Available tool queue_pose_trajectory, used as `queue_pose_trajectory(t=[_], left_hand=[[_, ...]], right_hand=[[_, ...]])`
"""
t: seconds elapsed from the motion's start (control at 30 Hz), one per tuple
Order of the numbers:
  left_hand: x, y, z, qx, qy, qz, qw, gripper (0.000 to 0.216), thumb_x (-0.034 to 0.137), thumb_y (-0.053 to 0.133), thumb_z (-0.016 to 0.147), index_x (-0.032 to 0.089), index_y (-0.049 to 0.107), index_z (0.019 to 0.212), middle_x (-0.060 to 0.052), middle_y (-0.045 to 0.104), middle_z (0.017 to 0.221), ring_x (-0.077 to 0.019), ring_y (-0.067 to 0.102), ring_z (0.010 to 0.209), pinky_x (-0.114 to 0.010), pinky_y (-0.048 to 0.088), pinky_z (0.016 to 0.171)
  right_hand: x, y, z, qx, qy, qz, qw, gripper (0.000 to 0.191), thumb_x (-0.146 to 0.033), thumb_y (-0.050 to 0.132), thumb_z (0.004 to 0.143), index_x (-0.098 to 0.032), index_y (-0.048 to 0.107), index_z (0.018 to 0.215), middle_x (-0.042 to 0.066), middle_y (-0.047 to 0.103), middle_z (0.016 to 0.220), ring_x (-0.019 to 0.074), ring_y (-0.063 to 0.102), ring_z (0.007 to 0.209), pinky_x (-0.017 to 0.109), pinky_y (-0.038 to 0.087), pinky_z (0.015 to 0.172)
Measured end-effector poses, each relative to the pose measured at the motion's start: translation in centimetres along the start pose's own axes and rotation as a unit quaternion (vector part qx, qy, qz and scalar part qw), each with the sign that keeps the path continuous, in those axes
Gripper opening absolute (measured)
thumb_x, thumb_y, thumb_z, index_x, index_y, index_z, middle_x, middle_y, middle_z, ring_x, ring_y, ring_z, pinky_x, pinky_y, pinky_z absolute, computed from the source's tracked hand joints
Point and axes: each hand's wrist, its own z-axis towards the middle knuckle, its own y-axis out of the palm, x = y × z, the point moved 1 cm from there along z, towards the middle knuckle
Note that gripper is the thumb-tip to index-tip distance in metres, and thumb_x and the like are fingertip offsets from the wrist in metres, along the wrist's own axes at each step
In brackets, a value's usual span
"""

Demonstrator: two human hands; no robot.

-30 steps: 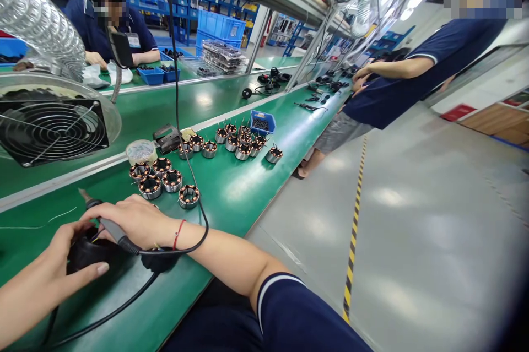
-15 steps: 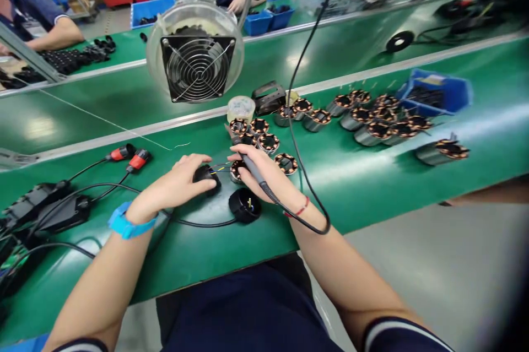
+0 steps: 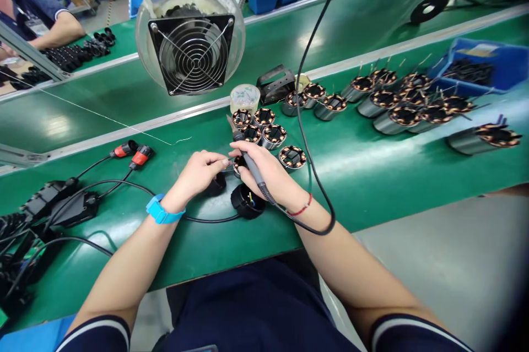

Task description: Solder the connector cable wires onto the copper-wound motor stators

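Observation:
My right hand (image 3: pixel 268 173) is closed round the grey handle of a soldering iron (image 3: pixel 253 169), whose tip end points away from me towards the copper-wound stators. My left hand (image 3: pixel 202 174) pinches a thin wire (image 3: pixel 230 163) between thumb and fingertips, close beside a stator (image 3: pixel 238 164) that my right hand partly covers. Under the left hand lies a round black cap (image 3: pixel 215 184), half hidden by it. A second black cap (image 3: pixel 247 201), with short wire ends inside and a black cable, rests on the green bench in front of the right hand.
A fume fan (image 3: pixel 194 54) hangs over the bench. Behind my hands stand several stators (image 3: pixel 274 134) and a clear round tub (image 3: pixel 244 97). More stators (image 3: pixel 405 115) and a blue bin (image 3: pixel 512 74) are right; black housings with cables (image 3: pixel 61 203) lie left. Co-workers sit opposite.
My left hand has moved right from the black cap and closed its fingers on a wire by the stator. My right hand keeps its grip on the soldering iron. The view has shifted slightly.

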Motion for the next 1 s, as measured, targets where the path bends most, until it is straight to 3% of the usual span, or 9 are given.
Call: queue_pose_trajectory(t=[0.17, 0.37, 0.57, 0.73, 0.87, 1.0], left_hand=[[0.3, 0.0, 0.0, -0.003, -0.003, 0.000, 1.000, 0.031, 0.042, 0.055, 0.082, 0.018, 0.074, 0.086, 0.000, 0.062, 0.063, -0.0145, 0.051, 0.064, -0.027, 0.038, 0.063], [0.8, -1.3, -0.6, -0.083, -0.046, -0.075, 0.993, 0.030, 0.044, 0.065, 0.075, 0.015, 0.060, 0.069, 0.001, 0.056, 0.067, -0.0101, 0.046, 0.062, -0.023, 0.036, 0.060], [0.3, 0.1, -0.4, -0.029, -0.078, -0.130, 0.988, 0.028, 0.040, 0.071, 0.068, 0.014, 0.059, 0.063, 0.004, 0.048, 0.056, -0.0070, 0.038, 0.053, -0.022, 0.030, 0.054], [-0.2, 0.5, -0.3, -0.011, -0.101, -0.188, 0.977, 0.028, 0.042, 0.072, 0.065, 0.015, 0.067, 0.068, 0.001, 0.059, 0.060, -0.0093, 0.046, 0.055, -0.023, 0.036, 0.057], [-0.4, 0.4, -0.5, -0.069, -0.093, -0.222, 0.968, 0.027, 0.041, 0.069, 0.070, 0.015, 0.071, 0.073, -0.004, 0.068, 0.072, -0.0142, 0.057, 0.068, -0.027, 0.044, 0.070], [0.3, 0.8, -0.7, -0.091, -0.065, -0.165, 0.980, 0.026, 0.040, 0.067, 0.072, 0.015, 0.068, 0.066, -0.004, 0.067, 0.069, -0.0152, 0.057, 0.068, -0.028, 0.043, 0.073]], right_hand=[[0.0, -0.2, 0.0, -0.001, -0.011, 0.011, 1.000, 0.054, -0.006, 0.047, 0.077, -0.020, 0.042, 0.129, 0.008, 0.065, 0.115, 0.0213, 0.059, 0.111, 0.042, 0.047, 0.099], [-0.3, -0.7, 0.0, -0.001, -0.012, 0.017, 1.000, 0.057, -0.004, 0.048, 0.075, -0.020, 0.042, 0.129, 0.007, 0.065, 0.114, 0.0207, 0.059, 0.109, 0.041, 0.047, 0.098], [-0.3, -0.8, 0.2, -0.011, -0.030, 0.010, 0.999, 0.052, -0.009, 0.050, 0.079, -0.021, 0.041, 0.129, 0.007, 0.064, 0.113, 0.0220, 0.059, 0.109, 0.042, 0.047, 0.097], [0.1, -0.6, 0.2, -0.005, -0.029, -0.030, 0.999, 0.036, -0.014, 0.050, 0.087, -0.020, 0.046, 0.123, 0.007, 0.066, 0.108, 0.0213, 0.061, 0.102, 0.039, 0.048, 0.090], [0.2, 0.1, 0.0, 0.032, 0.000, -0.025, 0.999, 0.029, -0.018, 0.051, 0.091, -0.021, 0.050, 0.119, 0.003, 0.068, 0.096, 0.0190, 0.063, 0.094, 0.036, 0.048, 0.087], [-0.3, 1.1, 0.1, 0.058, 0.033, -0.023, 0.998, 0.027, -0.018, 0.047, 0.092, -0.019, 0.053, 0.118, 0.005, 0.067, 0.095, 0.0191, 0.062, 0.092, 0.036, 0.050, 0.086]])
